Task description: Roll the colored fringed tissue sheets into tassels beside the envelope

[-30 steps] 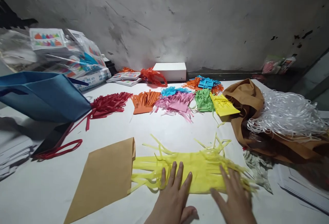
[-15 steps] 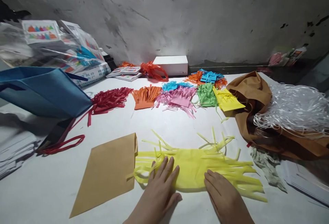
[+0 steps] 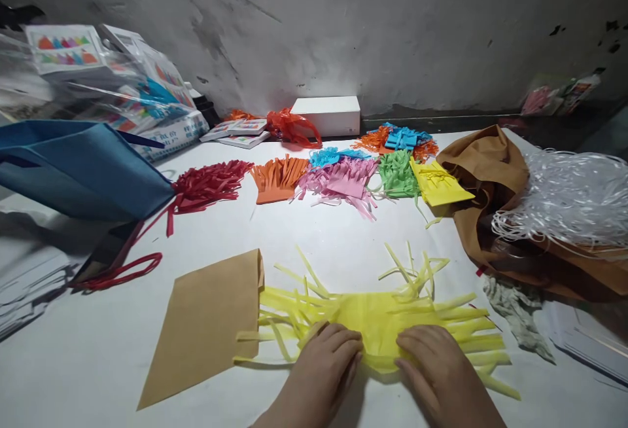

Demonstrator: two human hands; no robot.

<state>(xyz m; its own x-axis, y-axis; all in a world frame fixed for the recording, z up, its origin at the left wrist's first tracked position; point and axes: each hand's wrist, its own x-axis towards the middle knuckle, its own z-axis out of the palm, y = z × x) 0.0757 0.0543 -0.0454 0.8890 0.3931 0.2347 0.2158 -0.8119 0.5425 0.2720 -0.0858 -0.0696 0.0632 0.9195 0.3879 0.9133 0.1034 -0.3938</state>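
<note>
A yellow fringed paper sheet [image 3: 377,313] lies on the white table near me, its cut strips splaying left and right. My left hand [image 3: 321,366] has its fingers curled and pinches the sheet's near edge on the left. My right hand [image 3: 436,366] is curled the same way and grips the near edge on the right. The paper bunches up between the two hands. A brown paper envelope [image 3: 209,323] lies flat just left of the sheet, touching its strips.
Fringed paper bundles sit in a row farther back: red [image 3: 206,186], orange [image 3: 277,178], pink [image 3: 341,182], green [image 3: 396,176], yellow [image 3: 439,182]. A blue bag [image 3: 78,166] is at the left; brown cloth [image 3: 483,179] with white strips [image 3: 564,196] is at the right. A white box [image 3: 326,114] stands by the wall.
Both hands went from lying flat and spread on the yellow sheet to curling and gripping its near edge. They drew closer together and the sheet gathered between them.
</note>
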